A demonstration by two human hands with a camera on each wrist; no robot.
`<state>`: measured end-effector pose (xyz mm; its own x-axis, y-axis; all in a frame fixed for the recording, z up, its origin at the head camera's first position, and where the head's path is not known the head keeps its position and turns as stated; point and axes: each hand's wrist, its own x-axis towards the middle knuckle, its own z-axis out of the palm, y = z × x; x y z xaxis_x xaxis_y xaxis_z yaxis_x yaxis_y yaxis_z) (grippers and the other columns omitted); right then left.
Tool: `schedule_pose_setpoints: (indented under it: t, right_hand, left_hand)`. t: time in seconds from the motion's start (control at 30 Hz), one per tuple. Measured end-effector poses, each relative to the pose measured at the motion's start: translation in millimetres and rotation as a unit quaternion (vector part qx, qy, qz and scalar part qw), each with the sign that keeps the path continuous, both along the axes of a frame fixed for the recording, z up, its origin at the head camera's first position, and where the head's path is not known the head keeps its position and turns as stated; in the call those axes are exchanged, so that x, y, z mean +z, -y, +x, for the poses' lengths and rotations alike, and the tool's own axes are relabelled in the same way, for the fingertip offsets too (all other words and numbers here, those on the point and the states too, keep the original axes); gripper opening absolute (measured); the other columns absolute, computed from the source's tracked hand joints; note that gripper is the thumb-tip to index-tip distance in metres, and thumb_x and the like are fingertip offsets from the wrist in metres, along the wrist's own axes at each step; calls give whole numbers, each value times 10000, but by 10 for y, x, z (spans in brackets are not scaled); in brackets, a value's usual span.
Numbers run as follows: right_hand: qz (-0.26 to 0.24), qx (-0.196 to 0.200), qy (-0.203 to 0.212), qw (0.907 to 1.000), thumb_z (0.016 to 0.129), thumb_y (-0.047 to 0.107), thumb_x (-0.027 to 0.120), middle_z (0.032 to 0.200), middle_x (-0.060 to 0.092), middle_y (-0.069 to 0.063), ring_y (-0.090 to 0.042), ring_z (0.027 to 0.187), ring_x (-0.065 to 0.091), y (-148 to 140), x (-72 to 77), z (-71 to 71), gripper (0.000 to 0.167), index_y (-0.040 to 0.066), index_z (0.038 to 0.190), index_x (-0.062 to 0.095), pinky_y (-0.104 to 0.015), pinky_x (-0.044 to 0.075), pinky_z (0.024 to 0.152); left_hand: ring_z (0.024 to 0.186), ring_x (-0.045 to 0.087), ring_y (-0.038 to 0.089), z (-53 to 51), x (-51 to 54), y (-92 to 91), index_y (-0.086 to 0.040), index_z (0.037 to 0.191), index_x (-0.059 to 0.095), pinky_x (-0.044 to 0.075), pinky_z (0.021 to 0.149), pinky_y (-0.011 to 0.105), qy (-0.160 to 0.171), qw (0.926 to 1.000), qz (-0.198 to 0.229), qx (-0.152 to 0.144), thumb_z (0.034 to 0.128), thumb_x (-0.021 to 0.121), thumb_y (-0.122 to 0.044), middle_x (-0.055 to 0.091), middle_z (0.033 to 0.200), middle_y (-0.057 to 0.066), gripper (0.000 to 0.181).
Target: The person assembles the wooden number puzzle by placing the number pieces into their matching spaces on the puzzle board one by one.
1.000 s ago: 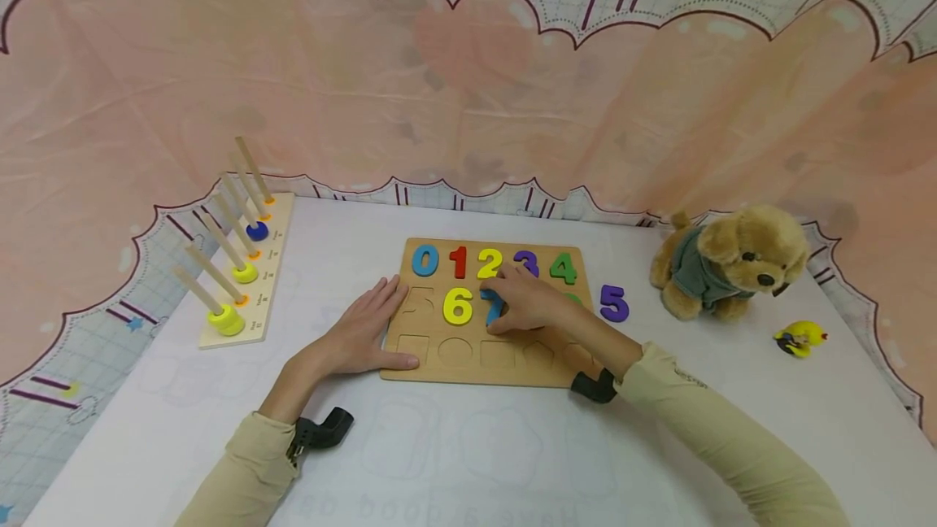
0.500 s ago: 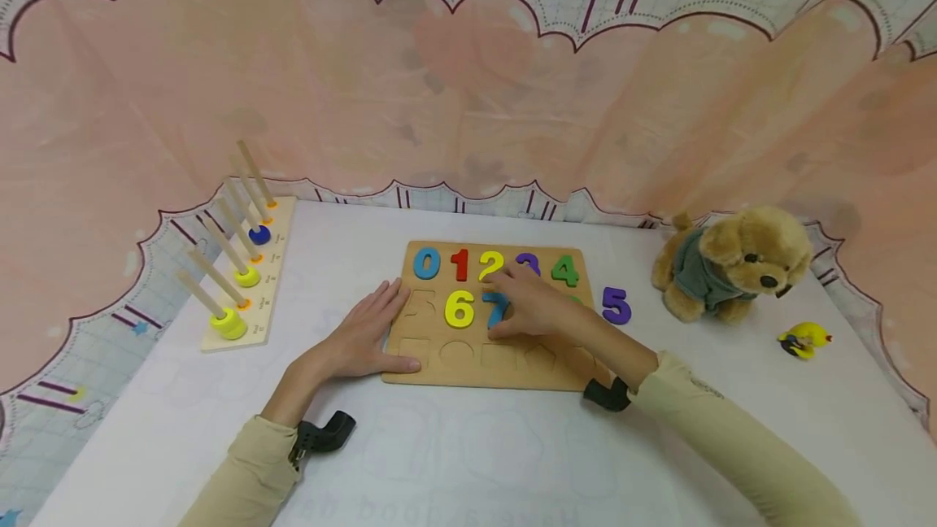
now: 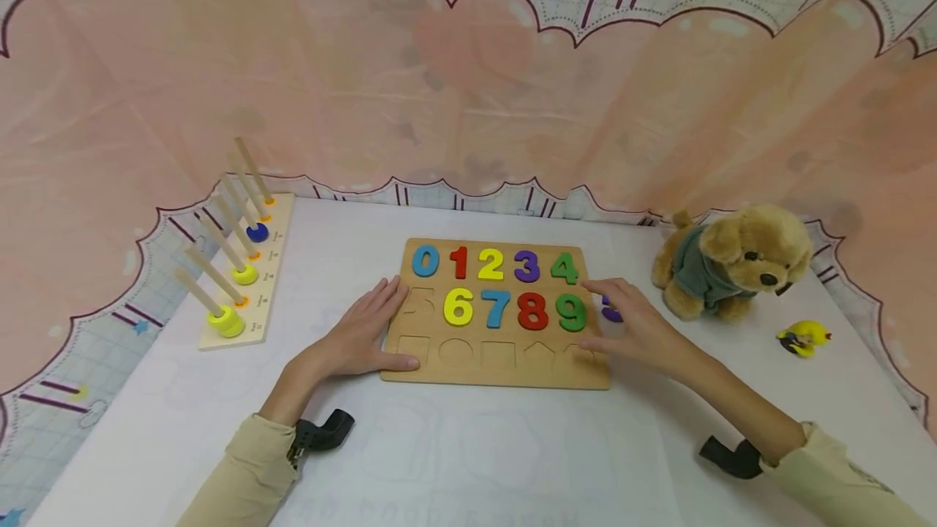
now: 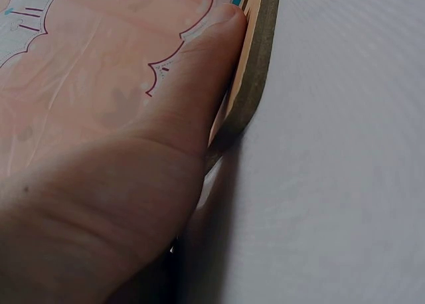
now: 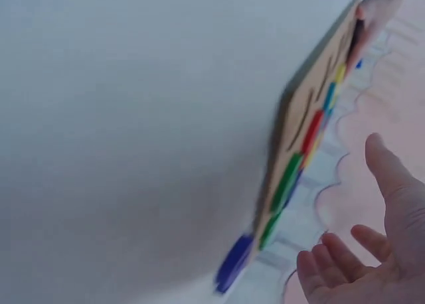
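Note:
A wooden number puzzle board (image 3: 446, 373) lies on the white table. In it sit a blue 0 (image 3: 425, 261), a blue 7 (image 3: 495, 309), a red 8 (image 3: 533, 311), a green 9 (image 3: 571, 312) and several other coloured numbers. My left hand (image 3: 359, 334) rests on the board's left edge, thumb on its front left corner; the left wrist view shows that thumb (image 4: 192, 78) along the rim. My right hand (image 3: 644, 334) is at the board's right edge, fingers spread, holding nothing. It partly hides the purple 5 (image 3: 612, 313), which lies on the table beside the board.
A pegged stacking board (image 3: 252, 324) with yellow and blue rings stands at the left. A plush dog (image 3: 732, 263) sits at the back right, with a small yellow duck toy (image 3: 802, 338) in front of it. A patterned curtain (image 3: 468, 104) hangs behind the table.
My right hand has left the blue 7 and moved right to the board's right edge by the purple 5. The 8 and 9 are uncovered. My left hand stays in place.

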<state>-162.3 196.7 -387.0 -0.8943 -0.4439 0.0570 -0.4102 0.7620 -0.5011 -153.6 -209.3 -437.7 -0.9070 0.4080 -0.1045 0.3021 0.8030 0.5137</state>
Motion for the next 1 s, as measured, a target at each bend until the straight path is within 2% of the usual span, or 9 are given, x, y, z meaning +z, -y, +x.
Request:
schedule_pose_setpoints:
  t: [0.13, 0.3, 0.7, 1.0]
  right_hand:
    - [-46, -51, -60, 10000, 786, 331, 806, 1347, 508, -188, -368, 1222, 496, -251, -30, 67, 802, 31, 1423, 423, -554, 482, 968]
    - [-106, -93, -14, 9999, 810, 333, 784, 1373, 493, -207, -386, 1203, 516, -402, -46, 89, 790, 15, 1427, 407, -548, 501, 939]
    - [-145, -91, -140, 9998, 811, 290, 788, 1356, 509, -234, -380, 1217, 497, -445, -59, 76, 750, -9, 1399, 430, -540, 511, 925]
    - [-241, 94, -511, 9984, 826, 177, 768, 1234, 557, -190, -366, 1136, 521, -436, 4, -27, 526, -23, 1260, 548, -541, 523, 878]
  left_hand:
    - [1522, 15, 364, 3, 0, 6, -46, 1556, 142, 83, 1213, 585, -9, 10000, 1, -9, 756, 728, -594, 53, 1645, 157, 1133]
    - [1522, 20, 366, -1, -12, 8, -45, 1555, 146, 83, 1215, 580, -32, 10000, 3, -9, 753, 729, -597, 57, 1645, 158, 1134]
    - [1523, 23, 363, -1, -1, -8, -48, 1556, 148, 90, 1213, 584, -45, 10000, 8, -6, 759, 727, -589, 59, 1646, 154, 1123]
    - [1522, 28, 363, 10, 3, -9, -47, 1555, 155, 89, 1214, 582, -42, 10000, 15, 8, 758, 730, -582, 65, 1645, 154, 1118]
